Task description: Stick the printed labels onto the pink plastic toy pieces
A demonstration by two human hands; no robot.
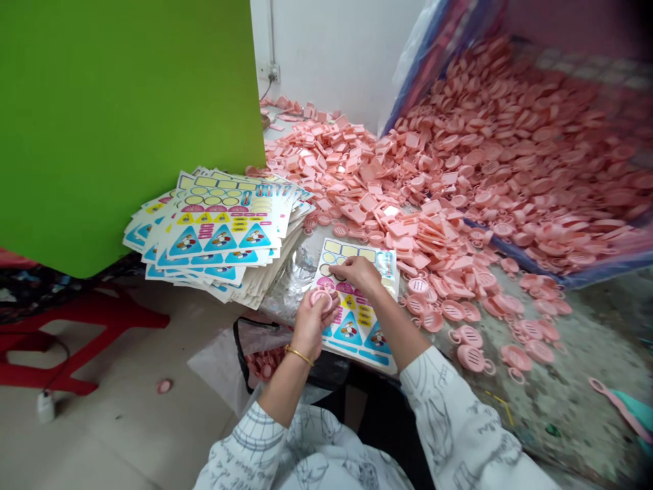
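Observation:
My left hand (309, 325), with a gold bangle at the wrist, grips a small round pink plastic piece (321, 298) just over the near-left part of a sticker sheet (352, 245). Printed on that sheet are cream shapes, pink half-rounds and blue triangles. My right hand (360, 273) reaches across it, fingertips brought together at a round cream sticker (325, 270). Whether the sticker's edge is lifted is too small to tell. Left of the hands lies a thick, uneven stack of similar sheets (219, 218).
Loose pink pieces (352, 163) are heaped across the table (586, 354); more spill from a tipped blue-edged container (596, 272). A green panel (127, 122) stands at left, above a red stool (102, 333). Below the table edge hangs an open bag (239, 354) of pink pieces.

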